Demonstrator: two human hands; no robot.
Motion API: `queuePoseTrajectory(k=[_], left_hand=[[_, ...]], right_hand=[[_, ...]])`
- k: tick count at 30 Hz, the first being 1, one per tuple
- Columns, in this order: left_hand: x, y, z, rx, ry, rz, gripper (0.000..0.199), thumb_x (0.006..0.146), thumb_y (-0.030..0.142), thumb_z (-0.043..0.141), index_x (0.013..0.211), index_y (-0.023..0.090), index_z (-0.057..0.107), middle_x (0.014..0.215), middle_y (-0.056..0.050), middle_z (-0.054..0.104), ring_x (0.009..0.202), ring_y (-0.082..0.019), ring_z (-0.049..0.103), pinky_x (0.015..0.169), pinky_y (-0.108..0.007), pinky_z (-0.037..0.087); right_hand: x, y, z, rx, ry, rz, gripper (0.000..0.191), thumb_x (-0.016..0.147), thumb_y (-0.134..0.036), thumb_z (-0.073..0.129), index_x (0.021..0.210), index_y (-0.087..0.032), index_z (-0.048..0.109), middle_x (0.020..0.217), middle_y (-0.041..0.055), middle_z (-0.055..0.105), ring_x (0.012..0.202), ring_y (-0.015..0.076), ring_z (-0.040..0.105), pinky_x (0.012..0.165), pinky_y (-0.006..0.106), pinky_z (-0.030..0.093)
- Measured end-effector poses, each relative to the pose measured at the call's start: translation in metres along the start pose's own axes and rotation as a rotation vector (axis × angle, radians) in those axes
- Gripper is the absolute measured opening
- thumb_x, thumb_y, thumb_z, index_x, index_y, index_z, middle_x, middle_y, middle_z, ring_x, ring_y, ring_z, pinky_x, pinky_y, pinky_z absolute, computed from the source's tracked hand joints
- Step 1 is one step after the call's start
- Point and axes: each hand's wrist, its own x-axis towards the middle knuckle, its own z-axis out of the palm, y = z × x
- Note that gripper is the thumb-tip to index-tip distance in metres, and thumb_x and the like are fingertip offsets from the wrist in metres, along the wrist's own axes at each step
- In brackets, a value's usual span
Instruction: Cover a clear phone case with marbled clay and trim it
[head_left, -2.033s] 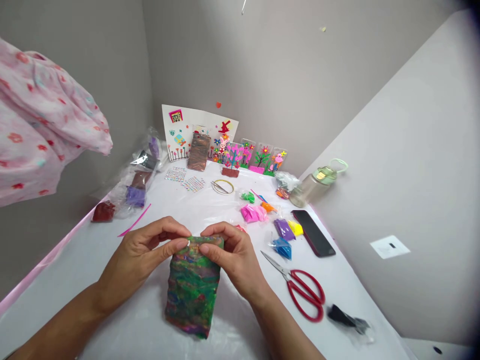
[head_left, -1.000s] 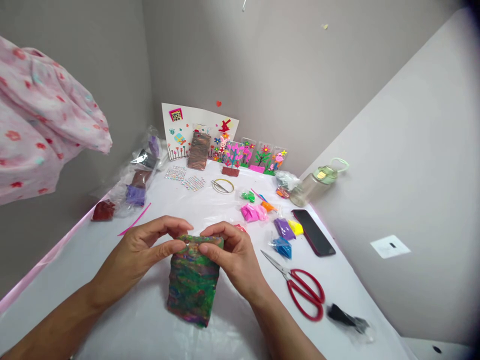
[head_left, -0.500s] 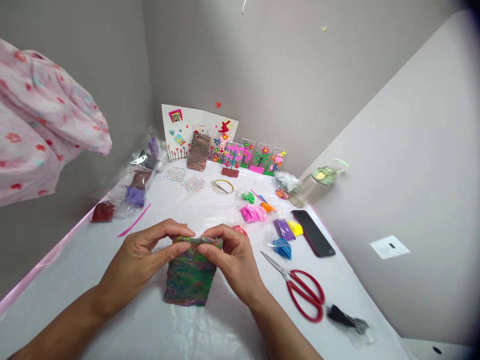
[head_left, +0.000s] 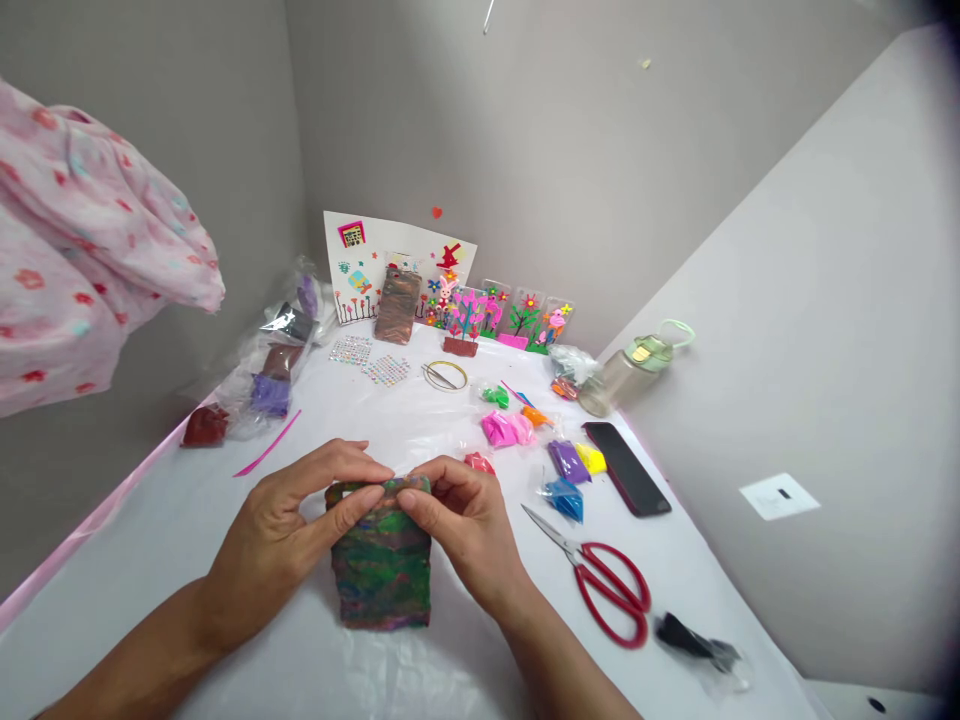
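At its upper edge, left hand (head_left: 296, 525) and right hand (head_left: 472, 530) pinch the slab (head_left: 386, 570); its long axis runs downward from them, neither hand nearer.

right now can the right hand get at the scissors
Probably yes: the scissors lie just to the right of the right hand with nothing on top, though that hand is pinching the colourful slab and would likely need to let go.

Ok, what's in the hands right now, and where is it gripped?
The left hand and right hand pinch the multicoloured green slab along its upper edge, thumbs on the face toward the camera.
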Motion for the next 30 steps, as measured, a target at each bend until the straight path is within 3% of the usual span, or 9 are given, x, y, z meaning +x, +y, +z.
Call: queuePoseTrajectory(k=[3,7,10,15,21,25,30], left_hand=[[0.0015,0.0003,0.0011,0.053,0.013,0.119,0.017,0.095,0.024,0.065,0.1,0.039,0.072,0.096,0.012,0.077,0.107,-0.012,0.069,0.112,-0.025,0.044],[0.0007,-0.0005,0.0009,0.017,-0.015,-0.07,0.014,0.095,0.034,0.067,0.107,0.039,0.072,0.104,0.009,0.075,0.104,-0.012,0.068,0.094,-0.018,0.052],[0.0005,0.0014,-0.0005,-0.1,-0.059,-0.207,0.012,0.095,0.042,0.067,0.103,0.036,0.073,0.099,0.006,0.073,0.094,-0.013,0.067,0.081,-0.016,0.054],[0.0031,0.0042,-0.0034,-0.198,-0.003,-0.255,0.015,0.093,0.046,0.067,0.095,0.032,0.073,0.092,0.004,0.07,0.082,-0.013,0.067,0.07,-0.015,0.055],[0.0024,0.0023,0.0004,-0.225,-0.021,-0.305,0.022,0.089,0.046,0.073,0.107,0.033,0.074,0.1,0.001,0.073,0.091,-0.016,0.069,0.076,-0.019,0.057],[0.0016,0.0033,0.0012,-0.253,-0.003,-0.306,0.018,0.09,0.045,0.072,0.102,0.033,0.075,0.099,0.002,0.072,0.089,-0.015,0.069,0.074,-0.017,0.057],[0.0005,0.0003,0.0002,-0.266,0.063,-0.349,0.021,0.088,0.044,0.076,0.106,0.033,0.073,0.094,0.004,0.072,0.085,-0.013,0.068,0.072,-0.016,0.056]], right_hand=[[0.0006,0.0007,0.0004,-0.007,0.002,0.04,0.022,0.08,-0.035,0.081,0.077,-0.016,0.071,0.074,0.0012,0.067,0.068,0.0124,0.055,0.064,0.025,0.042],[0.0007,0.0001,0.0007,-0.019,0.003,0.033,0.022,0.081,-0.036,0.08,0.078,-0.016,0.07,0.073,0.0001,0.066,0.067,0.0115,0.054,0.063,0.024,0.042],[-0.0001,-0.0009,0.0014,-0.033,-0.027,0.013,0.021,0.083,-0.036,0.08,0.083,-0.017,0.071,0.077,0.0004,0.067,0.071,0.012,0.056,0.066,0.024,0.044],[0.0013,-0.0014,0.0008,0.04,0.017,-0.081,0.024,0.082,-0.033,0.083,0.098,-0.021,0.07,0.085,0.0,0.069,0.077,0.0134,0.062,0.069,0.024,0.048],[-0.0001,-0.0016,0.0027,-0.155,0.093,-0.174,0.009,0.085,-0.028,0.077,0.09,-0.022,0.073,0.087,0.0016,0.072,0.081,0.0156,0.064,0.076,0.028,0.051],[-0.0029,-0.0044,0.005,-0.149,0.037,-0.124,0.019,0.085,-0.03,0.077,0.101,-0.022,0.071,0.092,0.0019,0.073,0.084,0.0158,0.066,0.077,0.028,0.051],[-0.0024,-0.007,0.0032,-0.224,0.007,-0.069,0.018,0.083,-0.029,0.077,0.097,-0.02,0.071,0.082,-0.0007,0.067,0.069,0.0115,0.056,0.065,0.024,0.046]])
